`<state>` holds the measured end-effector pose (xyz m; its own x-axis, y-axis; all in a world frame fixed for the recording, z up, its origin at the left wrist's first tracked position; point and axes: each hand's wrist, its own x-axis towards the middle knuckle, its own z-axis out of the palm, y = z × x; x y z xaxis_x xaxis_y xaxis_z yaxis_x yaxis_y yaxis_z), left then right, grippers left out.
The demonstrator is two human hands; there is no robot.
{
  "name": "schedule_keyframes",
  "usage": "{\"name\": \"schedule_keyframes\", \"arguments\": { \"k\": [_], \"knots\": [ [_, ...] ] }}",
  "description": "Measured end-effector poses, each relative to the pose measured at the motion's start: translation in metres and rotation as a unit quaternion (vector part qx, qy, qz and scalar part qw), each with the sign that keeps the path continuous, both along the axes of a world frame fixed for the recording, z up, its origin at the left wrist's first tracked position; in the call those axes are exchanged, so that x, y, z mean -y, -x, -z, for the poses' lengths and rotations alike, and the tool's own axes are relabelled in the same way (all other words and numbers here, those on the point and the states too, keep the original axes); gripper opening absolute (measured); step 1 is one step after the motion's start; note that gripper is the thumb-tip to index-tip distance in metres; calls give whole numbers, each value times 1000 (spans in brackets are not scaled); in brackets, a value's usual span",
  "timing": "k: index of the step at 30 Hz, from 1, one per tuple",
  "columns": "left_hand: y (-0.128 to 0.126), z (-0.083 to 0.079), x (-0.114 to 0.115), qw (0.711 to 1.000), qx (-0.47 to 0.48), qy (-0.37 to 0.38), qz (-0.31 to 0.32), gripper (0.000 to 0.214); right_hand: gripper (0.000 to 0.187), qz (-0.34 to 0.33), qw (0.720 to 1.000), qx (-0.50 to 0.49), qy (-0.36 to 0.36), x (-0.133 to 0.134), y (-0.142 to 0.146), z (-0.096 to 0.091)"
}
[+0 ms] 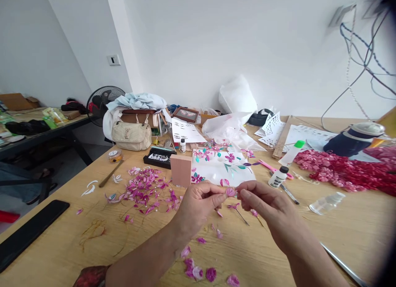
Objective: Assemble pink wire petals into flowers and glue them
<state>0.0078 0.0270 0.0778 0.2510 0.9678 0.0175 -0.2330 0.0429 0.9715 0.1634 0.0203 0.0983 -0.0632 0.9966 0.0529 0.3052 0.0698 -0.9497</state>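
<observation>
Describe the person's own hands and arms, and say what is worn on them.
The left hand and right hand are bare: no gloves, and no rings, watch or bracelet visible. Both forearms are uncovered. Only near the left elbow, at the bottom of the picture, does a dark red, mottled sleeve edge show. Its pattern is too blurred to tell.

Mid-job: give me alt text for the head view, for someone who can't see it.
The left hand and right hand together pinch a small pink petal above a wooden table. Loose pink petals lie scattered to the left, a white sheet with painted flowers lies behind the hands, and a red heap sits at far right.
</observation>
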Motion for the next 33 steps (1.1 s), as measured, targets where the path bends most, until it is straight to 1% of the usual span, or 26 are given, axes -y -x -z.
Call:
{"name": "schedule_keyframes", "arguments": {
  "k": [4,6,8,11,15,17,19,21,25,28,33],
  "knots": [
    [-1,-2,2,1000,-2,-4,-6,24,21,-45,998,-46,2,-1,5,5],
    [-1,-2,2,1000,-9,-10,-11,24,22,-48,997,-61,2,-1,8,7],
    [-2,0,2,999,-22,-25,-18,22,24,-33,998,-55,2,0,10,8],
    [-1,4,1,996,-50,-66,-28,18,25,-5,1000,-19,-8,3,12,10],
    [0,6,-1,990,-89,-105,-41,16,22,35,997,39,-53,8,9,9],
    [1,5,-2,986,-109,-114,-47,16,22,65,994,44,-72,8,6,7],
    [2,4,-1,983,-126,-125,-42,15,24,79,993,41,-74,7,3,6],
    [2,3,-1,978,-142,-146,-38,13,24,57,996,40,-58,5,1,6],
    [1,6,-1,965,-175,-192,-40,10,21,-24,999,30,-20,0,3,8],
    [0,8,-2,965,-185,-186,-30,10,20,-35,999,5,-5,-3,5,11],
    [-1,9,-3,975,-172,-136,-14,9,18,-25,999,-20,7,-4,6,18]
  ]
}}
